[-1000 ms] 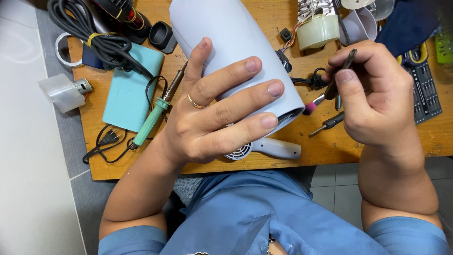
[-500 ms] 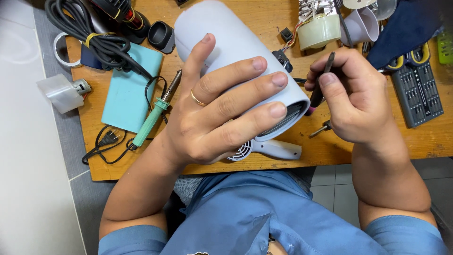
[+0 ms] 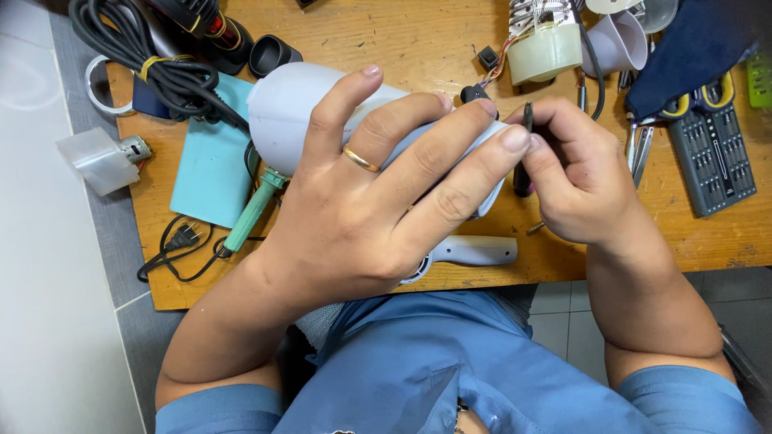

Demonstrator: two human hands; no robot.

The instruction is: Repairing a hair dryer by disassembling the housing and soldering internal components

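Both hands meet at centre frame. The left hand [image 3: 378,201] is wrapped wide around the pale shell [image 3: 281,112] of a hair dryer, fingers spread over its top, a ring on one finger. The right hand [image 3: 575,181] is pinched closed on a dark screwdriver [image 3: 524,153], held upright right at the shell's open right end.

Half a second ago the shell pointed up toward the top of the frame and the screwdriver stood a little apart from it; a second ago the tool was raised further right. Now the shell has turned to lie across the frame, and the tool tip sits against its rim, so the work looks to have moved from positioning to tool contact.

Below the hands, the dryer's handle [image 3: 474,251] lies at the near edge of the wooden surface [image 3: 386,40].

A teal pad [image 3: 205,173] lies left of centre, with a green soldering iron [image 3: 249,213] on it. At the far left edge sits a frosted plastic box [image 3: 100,161]. On the right, a dark bit case [image 3: 712,161] lies open. No label is readable.
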